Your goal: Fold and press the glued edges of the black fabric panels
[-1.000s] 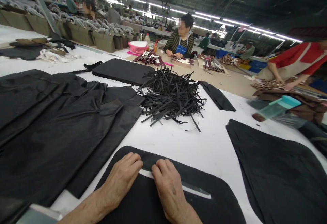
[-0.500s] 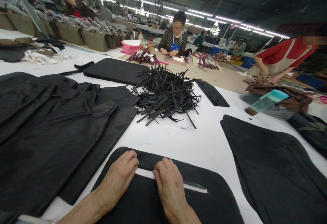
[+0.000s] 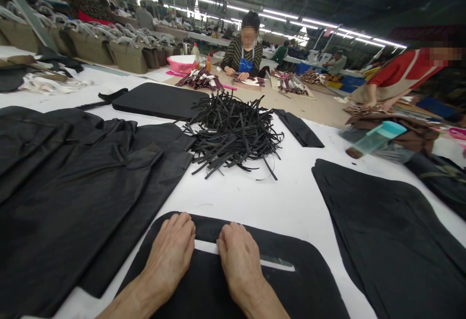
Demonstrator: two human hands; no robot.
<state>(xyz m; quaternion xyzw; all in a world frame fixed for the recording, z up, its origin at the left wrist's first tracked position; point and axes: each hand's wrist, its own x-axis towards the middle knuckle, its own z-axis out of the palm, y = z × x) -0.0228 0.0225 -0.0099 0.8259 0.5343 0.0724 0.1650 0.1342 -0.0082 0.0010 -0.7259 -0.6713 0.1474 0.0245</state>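
A black rounded panel (image 3: 313,285) lies on the white table right in front of me, with a long narrow slot (image 3: 276,262) cut across it that shows white. My left hand (image 3: 171,251) and my right hand (image 3: 238,258) rest side by side, palm down, on the panel. Their fingers lie flat and together, reaching across the left part of the slot to the strip beyond it. Neither hand holds anything. Behind them is a heap of black strips (image 3: 233,132).
Crumpled black fabric (image 3: 73,183) covers the left side; another black piece (image 3: 393,231) lies at the right. A black pad (image 3: 156,100) and a teal-lidded bottle (image 3: 376,137) are farther back. A person in stripes (image 3: 243,57) and one in red (image 3: 400,74) work at the far tables.
My fingers have flattened out over the slot from a more curled pose, and my view has shifted slightly to the right. The panel has not moved.
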